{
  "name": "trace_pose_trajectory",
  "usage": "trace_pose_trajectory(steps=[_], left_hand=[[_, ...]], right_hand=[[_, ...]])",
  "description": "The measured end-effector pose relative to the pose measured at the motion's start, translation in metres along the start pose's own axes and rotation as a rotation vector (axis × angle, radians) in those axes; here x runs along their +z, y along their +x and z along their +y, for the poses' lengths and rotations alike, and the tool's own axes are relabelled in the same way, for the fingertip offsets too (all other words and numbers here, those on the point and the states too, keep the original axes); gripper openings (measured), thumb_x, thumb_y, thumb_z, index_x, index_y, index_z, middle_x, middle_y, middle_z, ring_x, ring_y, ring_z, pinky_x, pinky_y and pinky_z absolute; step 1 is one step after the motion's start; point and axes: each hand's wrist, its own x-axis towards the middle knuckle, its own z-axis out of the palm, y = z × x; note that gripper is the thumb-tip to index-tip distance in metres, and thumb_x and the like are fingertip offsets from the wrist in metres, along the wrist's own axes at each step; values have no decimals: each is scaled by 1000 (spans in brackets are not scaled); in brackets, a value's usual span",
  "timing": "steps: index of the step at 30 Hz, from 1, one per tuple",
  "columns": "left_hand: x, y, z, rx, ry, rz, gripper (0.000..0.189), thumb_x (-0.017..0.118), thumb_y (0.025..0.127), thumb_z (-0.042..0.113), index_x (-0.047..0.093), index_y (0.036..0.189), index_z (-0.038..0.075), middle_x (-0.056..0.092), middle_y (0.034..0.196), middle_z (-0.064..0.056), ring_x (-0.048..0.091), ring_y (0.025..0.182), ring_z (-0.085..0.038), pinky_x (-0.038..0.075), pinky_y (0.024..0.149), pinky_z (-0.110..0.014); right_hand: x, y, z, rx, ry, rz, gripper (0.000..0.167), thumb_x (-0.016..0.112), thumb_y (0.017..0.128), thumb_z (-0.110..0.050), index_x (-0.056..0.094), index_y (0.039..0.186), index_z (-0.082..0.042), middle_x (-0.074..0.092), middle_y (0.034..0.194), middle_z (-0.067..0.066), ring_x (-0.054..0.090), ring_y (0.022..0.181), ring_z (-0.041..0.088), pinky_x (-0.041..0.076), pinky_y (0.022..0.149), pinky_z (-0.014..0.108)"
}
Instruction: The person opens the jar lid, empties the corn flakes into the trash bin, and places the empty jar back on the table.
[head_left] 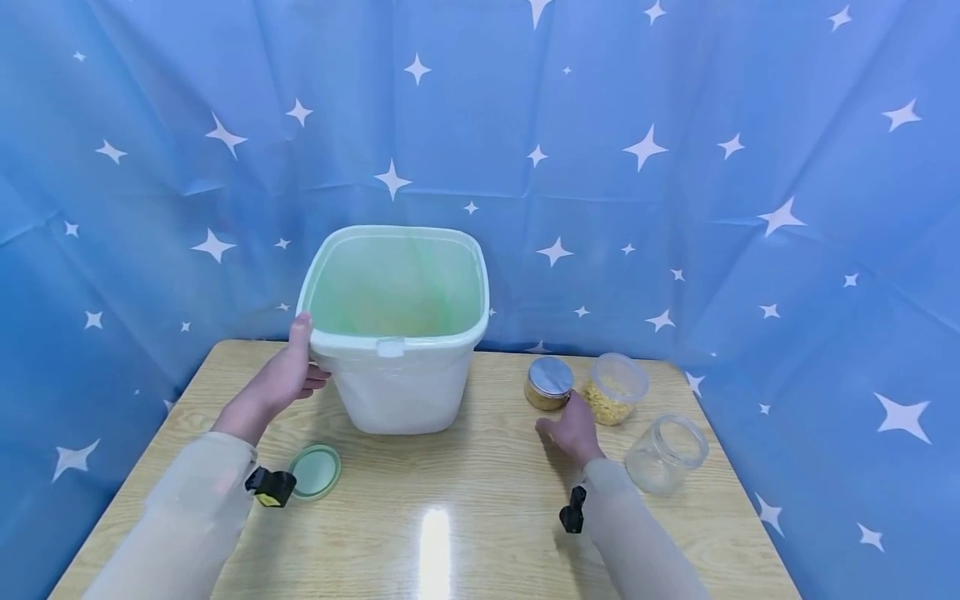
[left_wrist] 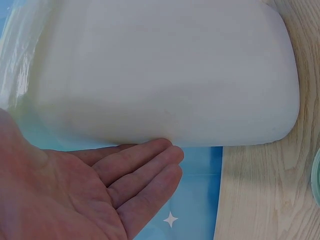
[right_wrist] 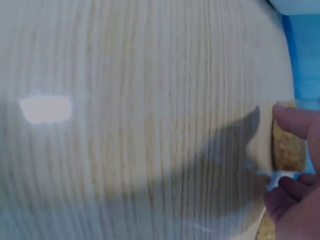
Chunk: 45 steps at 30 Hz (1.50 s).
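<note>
At the left of the table, my left hand (head_left: 288, 371) holds the rim of a tall white bin (head_left: 401, 383) with a pale green inside. The thumb is at the rim, and the fingers (left_wrist: 140, 175) reach along the outer wall under it. My right hand (head_left: 573, 429) is at the front of a small round jar (head_left: 550, 383) with a silver lid and yellow-brown contents. In the right wrist view its thumb overlaps the jar (right_wrist: 288, 147), thumb and fingers apart. Just right of it stands a clear container (head_left: 611, 400) of yellow bits.
A clear glass jar (head_left: 666, 457) stands by the right forearm. A round green lid (head_left: 315, 472) lies flat beside the left wrist. Behind the wooden table (head_left: 375, 533) hangs a blue curtain (head_left: 480, 125) with white stars.
</note>
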Motion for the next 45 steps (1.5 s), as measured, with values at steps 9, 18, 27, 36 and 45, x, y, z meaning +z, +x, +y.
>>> trace_pose_trajectory(steps=[9, 18, 27, 36, 45], left_hand=[[0, 0, 0, -1, 10, 24, 108, -14, 87, 74, 22, 149, -7, 41, 140, -41, 44, 130, -55, 36, 109, -63], [0, 2, 0, -19, 14, 38, 109, -14, 85, 76, 23, 149, -5, 42, 140, -39, 44, 130, -54, 36, 109, -62], [0, 4, 0, -34, 0, 36, 110, -15, 85, 76, 19, 150, -6, 40, 142, -40, 43, 131, -53, 36, 110, -61], [2, 3, 1, -35, -2, 35, 108, -16, 87, 73, 22, 149, -6, 40, 142, -40, 43, 132, -53, 36, 110, -61], [2, 3, 1, -49, -3, 42, 108, -16, 87, 73, 24, 148, -7, 41, 142, -40, 44, 132, -52, 36, 110, -60]], right_hand=[[6, 9, -1, -9, 36, 100, 73, 75, 81, -18, 39, 140, 6, 51, 136, 28, 51, 125, 44, 43, 103, 57], [12, 12, -4, 25, 82, 168, 76, 78, 82, -22, 37, 142, 2, 50, 137, 25, 49, 127, 42, 40, 106, 57], [16, 15, -8, 76, 92, 197, 82, 79, 81, -34, 36, 143, -2, 49, 138, 21, 44, 130, 40, 35, 110, 58], [19, 16, -10, 104, 85, 230, 80, 80, 80, -35, 40, 141, -3, 52, 137, 20, 44, 130, 41, 32, 110, 59], [23, 16, -9, 142, 89, 264, 79, 81, 78, -37, 43, 138, -2, 54, 133, 22, 47, 126, 42, 32, 108, 60]])
